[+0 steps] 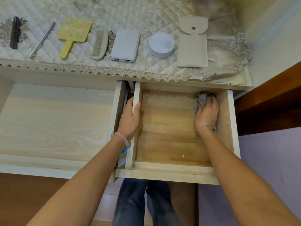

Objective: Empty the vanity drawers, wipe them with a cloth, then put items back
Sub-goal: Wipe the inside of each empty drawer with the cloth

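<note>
Two bare forearms reach over blue-trousered legs (138, 201) into the small pale wooden drawer (167, 172), pulled out and bare but for crumbs. The left hand (130, 116) clamps its left wall, thumb inside. The right hand (206, 111) curls over the crumpled grey cloth (202, 99), pressing it into the far right corner. Emptying looks done: the yellow hand mirror (73, 33), white power bank (125, 44) and beige fabric pouch (193, 43) lie on the quilted counter (130, 13). Wiping is underway; restocking remains.
</note>
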